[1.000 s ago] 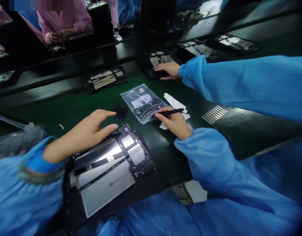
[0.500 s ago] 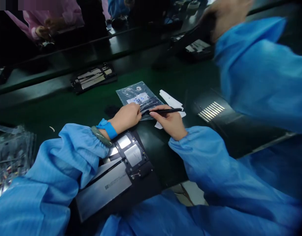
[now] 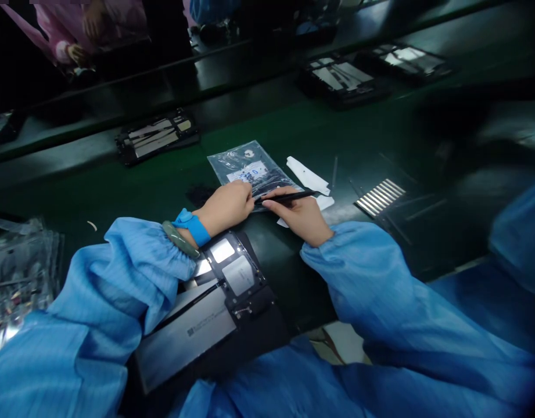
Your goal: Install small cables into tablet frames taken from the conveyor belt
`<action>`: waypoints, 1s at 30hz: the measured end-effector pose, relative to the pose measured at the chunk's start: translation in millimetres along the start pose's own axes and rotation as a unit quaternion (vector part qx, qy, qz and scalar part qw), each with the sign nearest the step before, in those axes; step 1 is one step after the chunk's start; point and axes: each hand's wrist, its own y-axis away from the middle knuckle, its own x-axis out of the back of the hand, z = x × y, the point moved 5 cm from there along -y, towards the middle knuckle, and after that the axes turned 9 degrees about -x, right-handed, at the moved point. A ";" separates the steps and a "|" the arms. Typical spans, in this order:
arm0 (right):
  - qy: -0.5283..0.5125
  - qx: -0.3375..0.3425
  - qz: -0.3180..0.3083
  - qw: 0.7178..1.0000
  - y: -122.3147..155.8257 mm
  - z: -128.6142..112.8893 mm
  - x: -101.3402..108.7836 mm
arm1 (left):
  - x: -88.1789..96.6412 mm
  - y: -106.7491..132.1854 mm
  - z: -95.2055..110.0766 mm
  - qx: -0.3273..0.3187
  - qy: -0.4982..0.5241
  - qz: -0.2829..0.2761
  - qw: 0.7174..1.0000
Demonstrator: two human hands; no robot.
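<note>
My left hand (image 3: 226, 206) rests curled on the near edge of a clear plastic bag (image 3: 250, 167) of small dark parts with a white label. Its fingers are closed against the bag; what they pinch is hidden. My right hand (image 3: 300, 215) grips black tweezers (image 3: 288, 197), whose tips point left toward my left fingertips at the bag's edge. An opened tablet back (image 3: 215, 302) with silver shields and a black frame lies under my left forearm, near the table's front edge.
White paper liners (image 3: 308, 177) lie right of the bag. A strip of metal pieces (image 3: 379, 197) sits further right. More opened devices (image 3: 156, 136) (image 3: 339, 78) lie along the green belt. Plastic bags (image 3: 18, 273) are piled at left. A co-worker's sleeve (image 3: 517, 238) is at right.
My left hand left the tablet and moved to the bag, meeting the tweezers. The co-worker's arm that reached across the belt has withdrawn to the right edge.
</note>
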 end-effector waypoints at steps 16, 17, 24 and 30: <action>-0.254 -0.119 -0.105 0.954 35.2 -64.7 -9.7 | 49.1 88.9 25.0 0.019 0.295 -0.020 0.955; -0.273 -0.135 -0.125 0.944 36.9 -68.5 -15.9 | 48.9 97.9 25.0 0.050 0.327 -0.017 0.943; -0.329 -0.272 -0.236 0.873 49.6 -82.1 -50.6 | 38.0 137.4 24.7 0.199 0.532 -0.054 0.821; -0.320 -0.297 -0.262 0.861 53.1 -88.7 -59.7 | 35.0 153.8 18.1 0.184 0.519 -0.047 0.833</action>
